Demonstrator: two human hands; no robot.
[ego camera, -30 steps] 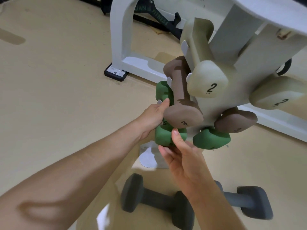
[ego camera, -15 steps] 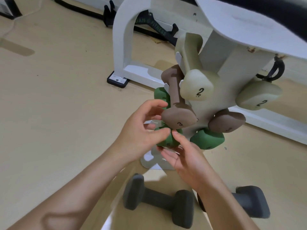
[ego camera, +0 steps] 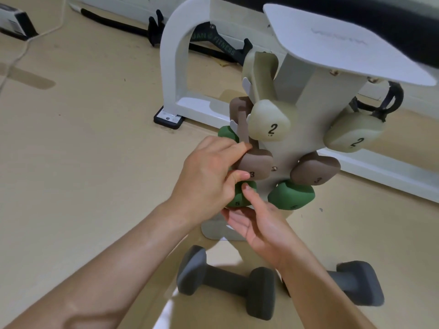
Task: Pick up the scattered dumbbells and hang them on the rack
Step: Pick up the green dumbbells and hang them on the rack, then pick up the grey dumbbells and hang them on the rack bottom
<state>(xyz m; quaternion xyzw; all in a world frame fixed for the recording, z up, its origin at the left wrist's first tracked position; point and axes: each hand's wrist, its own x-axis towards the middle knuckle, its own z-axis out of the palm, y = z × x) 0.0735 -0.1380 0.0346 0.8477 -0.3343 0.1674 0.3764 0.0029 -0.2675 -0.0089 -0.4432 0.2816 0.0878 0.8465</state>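
Since half a second ago our left hand (ego camera: 204,179) has slid up the rack (ego camera: 306,110), its curled fingers now wrapping the near head of the brown dumbbell (ego camera: 255,166) hung there. Our right hand (ego camera: 259,224) lies open, palm up, under the green dumbbell (ego camera: 238,200) on the rack's lowest peg, thumb touching it (its handle is hidden). In front of the rack, two grey dumbbells (ego camera: 225,281) lie on the floor (ego camera: 83,162), one partly behind our forearm.

"2" on cream dumbbell (ego camera: 269,125)
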